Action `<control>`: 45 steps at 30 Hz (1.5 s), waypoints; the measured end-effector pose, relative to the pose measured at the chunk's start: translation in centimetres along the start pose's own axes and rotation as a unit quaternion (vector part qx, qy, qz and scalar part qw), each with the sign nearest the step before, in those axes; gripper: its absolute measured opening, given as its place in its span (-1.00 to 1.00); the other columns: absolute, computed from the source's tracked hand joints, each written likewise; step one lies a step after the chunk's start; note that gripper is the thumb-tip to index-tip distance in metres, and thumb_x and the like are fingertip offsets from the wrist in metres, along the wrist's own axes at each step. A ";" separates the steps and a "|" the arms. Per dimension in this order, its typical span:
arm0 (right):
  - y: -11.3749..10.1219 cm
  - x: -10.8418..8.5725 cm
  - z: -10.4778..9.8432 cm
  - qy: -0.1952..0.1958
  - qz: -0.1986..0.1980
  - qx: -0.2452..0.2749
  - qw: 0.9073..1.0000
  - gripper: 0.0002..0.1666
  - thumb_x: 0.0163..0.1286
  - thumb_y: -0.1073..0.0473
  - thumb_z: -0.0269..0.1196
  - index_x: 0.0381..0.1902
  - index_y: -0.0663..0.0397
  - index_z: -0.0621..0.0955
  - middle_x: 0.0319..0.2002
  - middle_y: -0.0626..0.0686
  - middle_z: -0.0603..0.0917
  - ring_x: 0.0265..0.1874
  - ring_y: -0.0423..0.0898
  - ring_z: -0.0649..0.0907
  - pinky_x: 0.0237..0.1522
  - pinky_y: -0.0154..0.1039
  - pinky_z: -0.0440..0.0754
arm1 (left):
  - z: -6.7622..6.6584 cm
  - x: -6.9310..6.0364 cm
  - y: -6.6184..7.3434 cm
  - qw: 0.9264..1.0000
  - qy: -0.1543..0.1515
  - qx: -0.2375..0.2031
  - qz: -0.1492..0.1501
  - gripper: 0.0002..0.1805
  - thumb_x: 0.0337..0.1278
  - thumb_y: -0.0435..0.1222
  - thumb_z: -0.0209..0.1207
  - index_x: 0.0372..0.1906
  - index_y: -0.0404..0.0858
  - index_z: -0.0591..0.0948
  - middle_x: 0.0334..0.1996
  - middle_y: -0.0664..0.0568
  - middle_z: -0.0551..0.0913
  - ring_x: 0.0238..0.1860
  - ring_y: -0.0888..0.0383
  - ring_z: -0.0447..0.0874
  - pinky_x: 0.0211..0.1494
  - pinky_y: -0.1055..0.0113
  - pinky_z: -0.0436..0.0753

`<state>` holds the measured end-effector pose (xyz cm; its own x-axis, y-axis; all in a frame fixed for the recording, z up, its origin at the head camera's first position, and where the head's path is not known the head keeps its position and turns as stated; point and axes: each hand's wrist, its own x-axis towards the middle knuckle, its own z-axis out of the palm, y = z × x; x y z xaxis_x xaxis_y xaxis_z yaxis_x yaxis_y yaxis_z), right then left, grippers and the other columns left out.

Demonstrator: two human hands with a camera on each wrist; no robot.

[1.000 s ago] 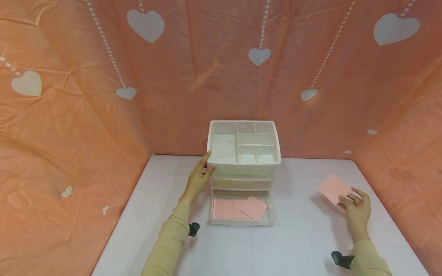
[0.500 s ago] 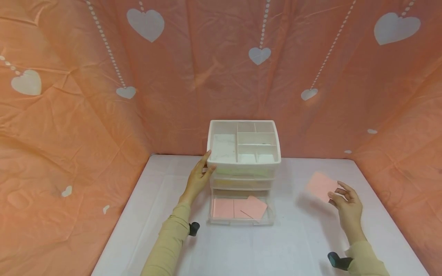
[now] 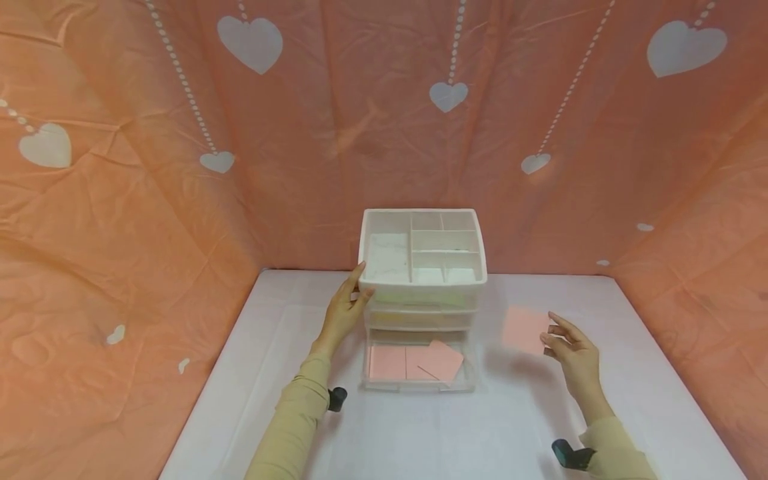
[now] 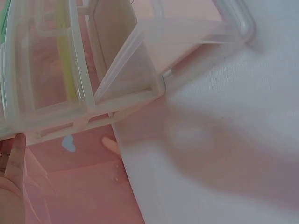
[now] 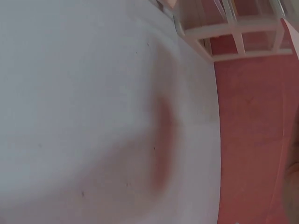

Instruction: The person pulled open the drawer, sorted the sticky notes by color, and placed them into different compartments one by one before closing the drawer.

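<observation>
A square pink paper (image 3: 525,330) is pinched at its right edge between thumb and fingers of my right hand (image 3: 576,353), held above the table to the right of a small white drawer organizer (image 3: 423,285). My left hand (image 3: 342,317) holds the organizer's left side, its thumb at the front corner and its fingers along the side. The organizer's bottom drawer (image 3: 414,387) is pulled out, with several pink papers (image 3: 389,363) lying inside, one at an angle. In the right wrist view, only a sliver of the pink paper (image 5: 293,37) shows at the right edge.
The organizer's top tray (image 3: 390,260) is split into several compartments. Its upper drawers are closed, with yellow and green showing through. A white cloth covers the table (image 3: 510,427). Orange cloth with white hearts (image 3: 384,160) hangs behind and at both sides.
My right hand has moved left toward the organizer, carrying the pink paper, which has turned from a tilted to a squarer position. The left hand, organizer and open drawer have stayed put.
</observation>
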<state>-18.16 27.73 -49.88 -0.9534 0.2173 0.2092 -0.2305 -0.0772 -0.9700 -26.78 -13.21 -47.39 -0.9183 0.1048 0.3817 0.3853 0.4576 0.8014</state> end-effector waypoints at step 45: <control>3.2 -1.3 11.9 -0.131 0.054 -0.204 0.969 -0.72 0.23 0.43 0.20 -0.08 0.23 0.52 -0.29 0.26 0.59 -0.46 -0.11 0.70 -0.35 -0.24 0.71 | -0.1 0.0 0.2 1.000 -0.004 0.001 -0.016 -0.37 0.28 -0.08 0.06 0.41 0.20 0.15 -0.04 -0.16 0.53 -0.01 -0.12 0.60 0.03 0.08 0.63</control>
<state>-19.96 15.63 -51.76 -0.9967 -0.0288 0.0762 -0.0814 0.3159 -0.9453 -26.65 -13.17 -47.22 -0.9310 0.0971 0.3519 0.3552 0.4634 0.8119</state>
